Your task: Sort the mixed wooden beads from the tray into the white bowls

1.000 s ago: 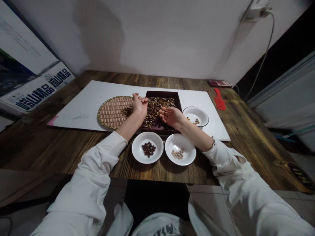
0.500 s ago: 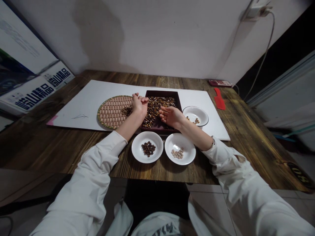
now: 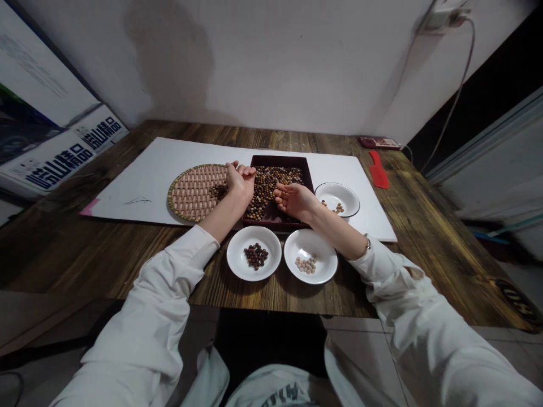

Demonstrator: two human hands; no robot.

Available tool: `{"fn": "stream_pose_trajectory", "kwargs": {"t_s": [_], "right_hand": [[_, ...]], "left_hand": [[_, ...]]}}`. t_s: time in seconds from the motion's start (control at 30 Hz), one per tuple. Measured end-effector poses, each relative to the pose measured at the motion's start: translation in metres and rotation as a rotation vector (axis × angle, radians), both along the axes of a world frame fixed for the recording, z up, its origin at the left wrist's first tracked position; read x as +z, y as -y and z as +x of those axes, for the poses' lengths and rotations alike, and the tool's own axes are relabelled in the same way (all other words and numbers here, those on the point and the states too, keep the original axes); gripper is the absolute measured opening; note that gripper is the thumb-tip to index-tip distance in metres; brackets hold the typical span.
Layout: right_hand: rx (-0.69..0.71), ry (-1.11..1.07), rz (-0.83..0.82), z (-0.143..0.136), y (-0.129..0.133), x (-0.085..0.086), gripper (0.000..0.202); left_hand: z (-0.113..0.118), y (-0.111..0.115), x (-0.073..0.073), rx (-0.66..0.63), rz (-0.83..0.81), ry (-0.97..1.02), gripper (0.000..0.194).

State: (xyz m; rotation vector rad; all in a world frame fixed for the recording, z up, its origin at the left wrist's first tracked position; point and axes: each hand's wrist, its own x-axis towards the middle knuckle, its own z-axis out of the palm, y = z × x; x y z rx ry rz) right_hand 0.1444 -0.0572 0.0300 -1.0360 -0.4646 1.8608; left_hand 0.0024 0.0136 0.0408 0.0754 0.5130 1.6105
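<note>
You are loosely curling left hand (image 3: 241,180) and right hand (image 3: 294,200) by the maroon tray (image 3: 278,160), any grip unclear — white bowls (image 3: 254,233) seemingly sitting close for easy reach.

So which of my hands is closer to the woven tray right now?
Left. Your left hand is by the right edge of the woven tray, between it and the box; your right hand is farther right, over the box.
</note>
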Motion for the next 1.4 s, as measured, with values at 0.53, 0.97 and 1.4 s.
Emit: {"fn": "stream_pose_trajectory", "kwargs": {"t_s": [0.53, 0.97, 1.4], "right_hand": [[0.03, 0.013, 0.005, -0.0009, 0.0008, 0.0019, 0.016], [0.039, 0.008, 0.014, -0.002, 0.0011, 0.0022, 0.015], [0.048, 0.015, 0.008, -0.0024, 0.0029, 0.0049, 0.015]], "left_hand": [[-0.0006, -0.0001, -0.0004, 0.014, 0.008, 0.023, 0.05], [-0.0037, 0.001, -0.0005, 0.001, 0.051, 0.007, 0.027], [-0.0025, 0.0025, 0.0015, -0.011, 0.071, 0.021, 0.028]]}}
